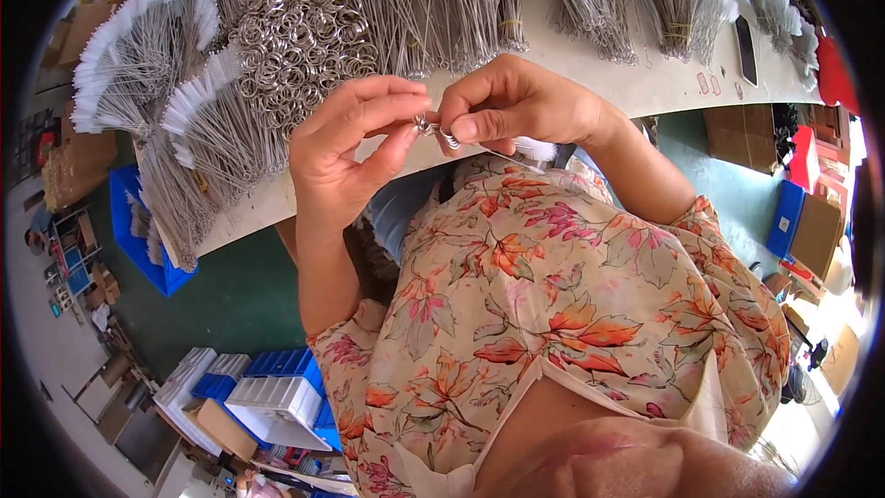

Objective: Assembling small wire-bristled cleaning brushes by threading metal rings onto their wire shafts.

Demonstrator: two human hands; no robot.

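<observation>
Both my hands meet just over the near edge of the table (590,97). The fingertips of my left hand (346,143) are closed on a shiny metal split ring (423,125). My right hand (525,106) pinches more small silver rings (450,138) between thumb and forefinger, touching the left hand's ring. A thin wire brush with a white bristle tip (535,149) sticks out below my right hand; its grip is partly hidden by the fingers. Beyond my hands lies a big heap of loose split rings (300,41).
Bundles of white-tipped wire brushes (230,115) flank the heap, and more bundles (682,9) line the table's far side. A black phone (746,51) lies at the right. A blue bin (138,231) stands below the table's left edge. Cardboard boxes (742,138) are on the floor at right.
</observation>
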